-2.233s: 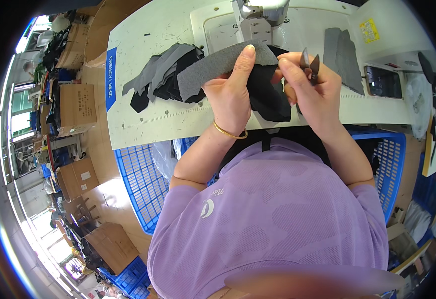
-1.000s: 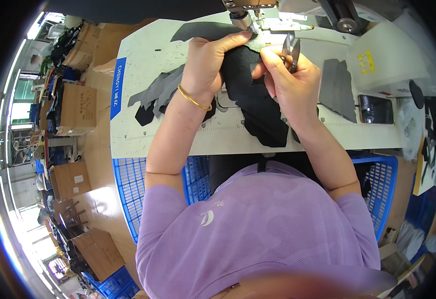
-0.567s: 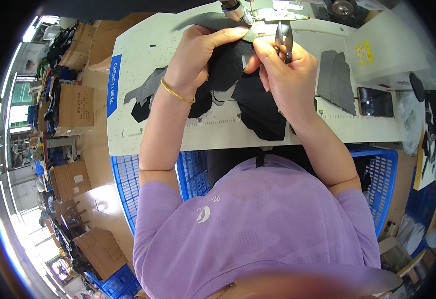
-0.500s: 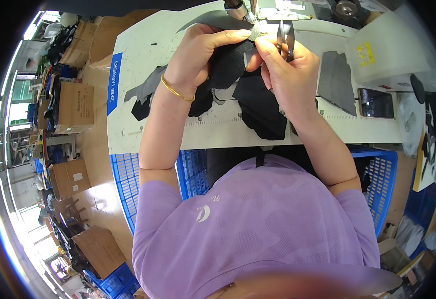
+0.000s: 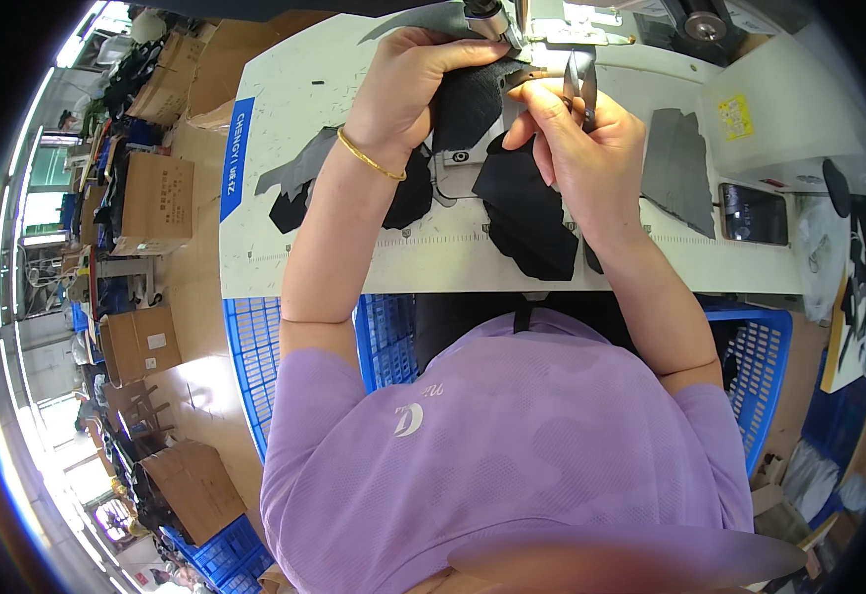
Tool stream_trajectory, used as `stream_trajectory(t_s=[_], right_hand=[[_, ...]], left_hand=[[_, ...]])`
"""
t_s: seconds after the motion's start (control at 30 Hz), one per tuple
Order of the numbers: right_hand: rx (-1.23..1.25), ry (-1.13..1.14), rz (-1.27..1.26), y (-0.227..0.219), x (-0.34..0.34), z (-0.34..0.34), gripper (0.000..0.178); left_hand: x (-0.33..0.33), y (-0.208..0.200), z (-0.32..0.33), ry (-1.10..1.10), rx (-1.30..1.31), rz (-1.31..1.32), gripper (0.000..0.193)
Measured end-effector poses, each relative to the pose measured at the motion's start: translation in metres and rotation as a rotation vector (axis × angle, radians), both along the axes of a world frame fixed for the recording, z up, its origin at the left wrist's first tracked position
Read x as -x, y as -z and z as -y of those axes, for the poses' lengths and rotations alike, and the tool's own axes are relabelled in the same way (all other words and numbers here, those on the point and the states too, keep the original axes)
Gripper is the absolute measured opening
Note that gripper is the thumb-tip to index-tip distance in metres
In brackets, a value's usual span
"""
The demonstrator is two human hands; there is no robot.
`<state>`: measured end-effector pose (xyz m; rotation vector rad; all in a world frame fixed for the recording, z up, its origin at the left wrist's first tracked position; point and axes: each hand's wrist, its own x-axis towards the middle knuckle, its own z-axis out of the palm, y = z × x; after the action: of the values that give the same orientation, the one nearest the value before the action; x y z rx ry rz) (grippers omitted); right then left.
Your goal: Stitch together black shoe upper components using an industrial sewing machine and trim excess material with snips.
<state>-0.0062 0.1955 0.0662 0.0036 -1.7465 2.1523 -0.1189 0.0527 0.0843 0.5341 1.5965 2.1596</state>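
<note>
At the far edge of the machine table, my left hand (image 5: 405,91) pinches a black fabric piece (image 5: 468,107) with thumb and fingers. The fabric's far edge lies beside the needle area of a sewing machine (image 5: 492,22). My right hand (image 5: 591,148) is just right of the fabric, with small dark scissors (image 5: 579,87) tucked in its fingers, blades pointing away from me. Its thumb and index finger come close to the fabric's right edge; whether they touch it I cannot tell. Another black fabric piece (image 5: 524,213) lies between my forearms.
Grey fabric scraps lie at the left (image 5: 299,166) and right (image 5: 677,168) of the white table (image 5: 354,267). A phone (image 5: 755,213) rests at the right. Blue plastic baskets (image 5: 253,332) stand below the front edge. Cardboard boxes (image 5: 156,198) line the floor at left.
My right thumb and index finger have drawn back a little from the fabric's far edge, toward me. My left hand still grips the fabric. The whole view has shifted slightly.
</note>
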Motion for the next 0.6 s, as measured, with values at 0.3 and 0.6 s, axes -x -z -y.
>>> stream_trajectory(t_s=[0.3, 0.6], right_hand=[[-0.065, -0.001, 0.022, 0.003, -0.003, 0.006, 0.016], [-0.143, -0.043, 0.05, 0.009, -0.007, 0.003, 0.018]], left_hand=[[0.004, -0.011, -0.008, -0.059, 0.015, 0.047, 0.018], [0.017, -0.006, -0.002, -0.063, 0.106, -0.057, 0.017]])
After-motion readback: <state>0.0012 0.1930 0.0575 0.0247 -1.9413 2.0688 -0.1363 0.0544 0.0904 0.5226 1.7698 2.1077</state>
